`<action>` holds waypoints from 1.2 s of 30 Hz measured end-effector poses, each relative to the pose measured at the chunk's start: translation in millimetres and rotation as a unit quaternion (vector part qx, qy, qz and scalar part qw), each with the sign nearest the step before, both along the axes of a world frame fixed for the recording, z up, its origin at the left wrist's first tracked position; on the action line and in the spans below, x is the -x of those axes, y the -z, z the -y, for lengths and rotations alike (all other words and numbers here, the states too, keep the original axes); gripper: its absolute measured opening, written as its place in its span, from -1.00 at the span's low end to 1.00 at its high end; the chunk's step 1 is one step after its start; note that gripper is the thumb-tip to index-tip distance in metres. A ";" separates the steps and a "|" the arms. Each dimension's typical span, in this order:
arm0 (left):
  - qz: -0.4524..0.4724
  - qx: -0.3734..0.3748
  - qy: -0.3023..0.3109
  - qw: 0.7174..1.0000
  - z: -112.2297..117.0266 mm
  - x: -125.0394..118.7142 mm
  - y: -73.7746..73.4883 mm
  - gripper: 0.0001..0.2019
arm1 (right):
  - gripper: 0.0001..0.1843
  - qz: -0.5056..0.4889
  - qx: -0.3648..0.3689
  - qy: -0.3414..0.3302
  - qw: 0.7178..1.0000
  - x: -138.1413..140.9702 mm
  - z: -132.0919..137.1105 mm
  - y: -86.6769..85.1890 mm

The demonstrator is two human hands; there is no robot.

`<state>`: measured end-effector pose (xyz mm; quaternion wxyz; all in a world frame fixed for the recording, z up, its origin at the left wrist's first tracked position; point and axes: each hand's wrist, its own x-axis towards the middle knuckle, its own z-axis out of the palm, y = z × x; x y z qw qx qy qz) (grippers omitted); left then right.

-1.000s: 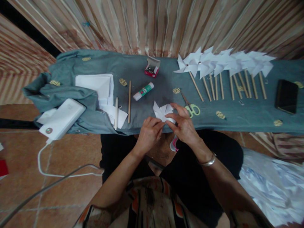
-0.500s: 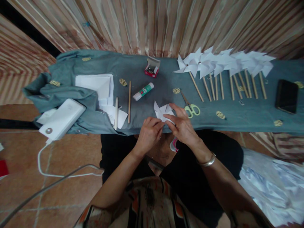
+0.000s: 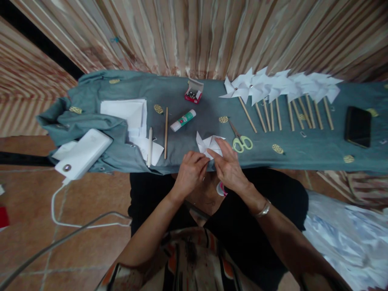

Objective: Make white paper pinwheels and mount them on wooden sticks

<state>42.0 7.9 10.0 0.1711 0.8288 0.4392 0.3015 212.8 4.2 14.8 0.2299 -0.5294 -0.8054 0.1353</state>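
A white paper pinwheel point(image 3: 208, 144) with folded points lies at the front edge of the cloth-covered table, between my hands. My left hand point(image 3: 191, 167) pinches its near-left edge between thumb and fingers. Over its right side rests my right hand point(image 3: 227, 163), fingers bent and pressed on the paper, hiding part of the folds. Just right of that hand lie scissors point(image 3: 240, 139) with light green handles. A glue stick point(image 3: 183, 120) and an opened small red box point(image 3: 193, 92) of metal pins are farther back. A wooden stick point(image 3: 166, 133) lies to the left.
Finished pinwheels on sticks point(image 3: 279, 87) are lined up at the back right, beside a black phone point(image 3: 358, 127). On the left are stacked paper sheets point(image 3: 123, 108), a white pen point(image 3: 150, 146) and a cabled power bank point(image 3: 83, 154). A curtain point(image 3: 194, 36) hangs behind the table.
The view has shifted slightly. My right hand's fingers have moved a little on the paper, closing in over its right side; my left hand keeps its pinch.
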 end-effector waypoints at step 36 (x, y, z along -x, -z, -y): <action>0.008 -0.014 -0.006 1.000 -2.4 -1.2 -0.5 -0.83 | -0.55 0.020 -0.016 0.014 1.000 4.2 -5.6 1.7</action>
